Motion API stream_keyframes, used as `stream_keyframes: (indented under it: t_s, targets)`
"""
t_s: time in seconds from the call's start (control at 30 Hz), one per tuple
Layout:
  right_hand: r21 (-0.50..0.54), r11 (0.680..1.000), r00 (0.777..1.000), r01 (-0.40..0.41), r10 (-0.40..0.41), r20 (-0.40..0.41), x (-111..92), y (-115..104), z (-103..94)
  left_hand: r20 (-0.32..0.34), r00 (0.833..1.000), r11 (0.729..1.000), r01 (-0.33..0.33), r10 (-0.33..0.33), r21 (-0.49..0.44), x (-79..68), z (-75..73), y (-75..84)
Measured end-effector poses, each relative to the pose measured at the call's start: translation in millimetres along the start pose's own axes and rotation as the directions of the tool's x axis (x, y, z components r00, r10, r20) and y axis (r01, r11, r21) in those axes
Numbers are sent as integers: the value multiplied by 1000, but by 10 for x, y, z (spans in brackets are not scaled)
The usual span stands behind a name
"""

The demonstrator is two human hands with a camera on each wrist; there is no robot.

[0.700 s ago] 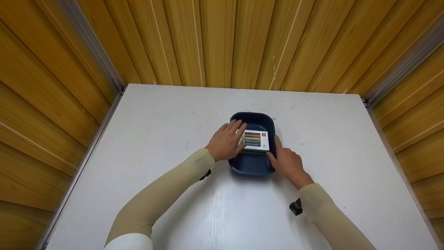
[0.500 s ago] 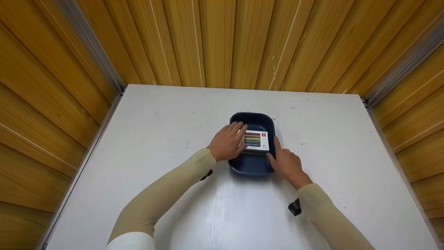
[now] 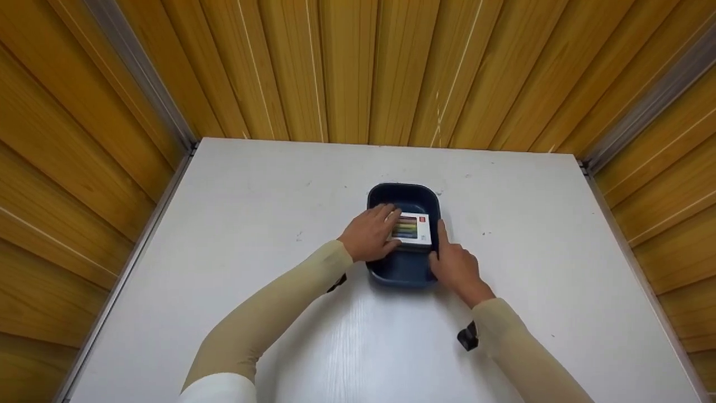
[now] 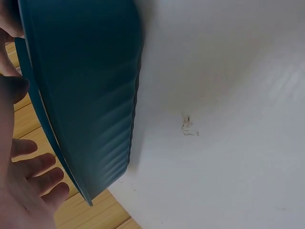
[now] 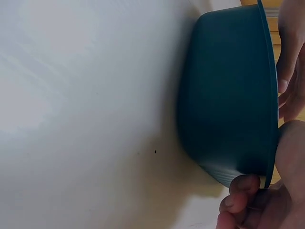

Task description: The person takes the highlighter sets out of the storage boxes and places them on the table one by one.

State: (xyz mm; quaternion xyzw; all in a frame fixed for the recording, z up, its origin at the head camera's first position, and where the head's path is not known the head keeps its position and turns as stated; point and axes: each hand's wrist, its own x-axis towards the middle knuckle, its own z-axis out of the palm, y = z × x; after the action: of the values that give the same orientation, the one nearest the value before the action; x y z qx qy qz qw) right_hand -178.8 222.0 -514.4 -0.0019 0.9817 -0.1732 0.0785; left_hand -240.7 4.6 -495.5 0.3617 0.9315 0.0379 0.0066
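A dark blue bin (image 3: 404, 274) stands on the white table in the head view. Inside it lies a white box (image 3: 424, 229) with a window showing several coloured sticks; its left end is hidden. Over the bin's left rim and that end reaches my left hand (image 3: 367, 234), its fingers spread. Whether it touches the box cannot be told. My right hand (image 3: 457, 268) grips the bin's right rim, thumb on the inner side and index finger along the outside. The right wrist view shows its curled fingers (image 5: 240, 191) under the rim of the bin (image 5: 224, 90).
A white table (image 3: 268, 201) with small dark marks surrounds the bin. Yellow wood-look panels (image 3: 347, 73) close off the back and both sides, joined by grey metal corner posts (image 3: 649, 106). Long sleeves (image 3: 279, 302) cover the forearms.
My left hand has shifted slightly toward me and right, its fingertips drawing back over the box. My right hand keeps its grip on the rim. The head view has shifted a little.
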Motion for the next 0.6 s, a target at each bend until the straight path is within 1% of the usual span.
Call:
stream_keyframes:
  t_s: [0.17,0.3,0.43,0.6]
  targets:
    - [-2,1000,1000,-11,11,-20,8,-14,20,-5,1000,1000,-15,15,10,1,19,-13]
    - [-6,1000,999,-16,16,-36,16,-27,34,8,1000,1000,-10,10,19,20,45,-32]
    - [-32,999,998,-10,8,-64,16,-32,49,15,1000,1000,-15,15,24,47,76,-37]
    - [-56,998,998,-4,0,-67,16,-46,49,15,1000,999,-22,22,44,79,106,-41]
